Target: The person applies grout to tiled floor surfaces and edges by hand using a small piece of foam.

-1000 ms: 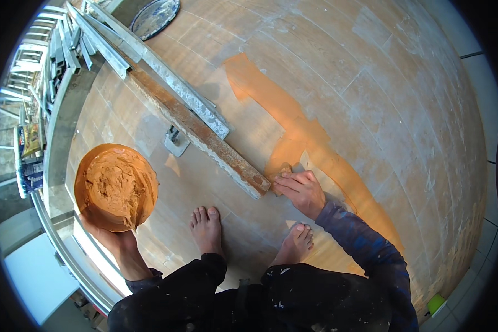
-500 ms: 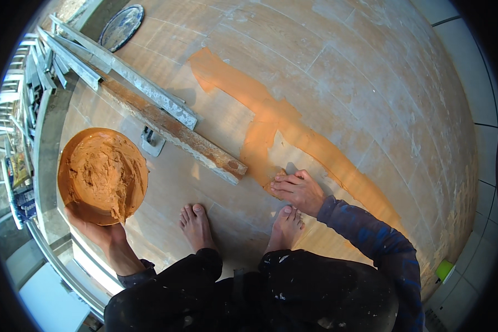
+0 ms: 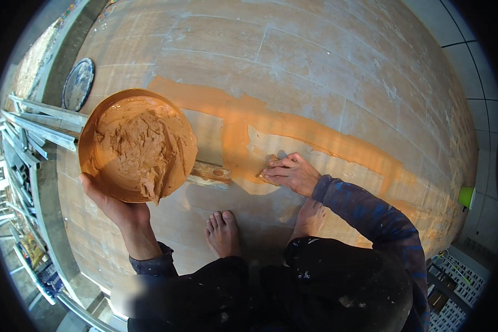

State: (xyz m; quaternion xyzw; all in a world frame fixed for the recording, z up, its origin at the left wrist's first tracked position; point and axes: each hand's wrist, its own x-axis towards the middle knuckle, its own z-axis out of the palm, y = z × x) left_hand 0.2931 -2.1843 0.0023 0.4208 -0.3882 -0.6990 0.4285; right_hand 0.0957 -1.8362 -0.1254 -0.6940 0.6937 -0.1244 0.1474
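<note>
A round orange-coated bowl [image 3: 182, 166] of thick orange paste [image 3: 135, 138] rests in my left hand [image 3: 126, 217], which is closed on its near rim and underside. My right hand [image 3: 296, 174] grips a flat spreader [image 3: 268, 169] smeared with the same paste; the fingers cover much of it. Its edge is down at the tile floor [image 3: 293, 50], beside the orange band [image 3: 235, 146] that runs toward me. This band joins a longer orange strip [image 3: 310, 133] crossing the floor from left to right.
Behind the bowl lies a long rusty beam [image 3: 211, 174], its near end showing. Metal channels [image 3: 41, 130] are stacked at the left, near a paint-stained round lid [image 3: 78, 84]. A green cup [image 3: 466, 196] and a white plastic crate [image 3: 454, 310] stand at the right.
The bowl has moved right and farther from me, now covering much of the beam. The view has shifted, bringing the crate into sight. My right hand keeps its grip on the spreader at the floor.
</note>
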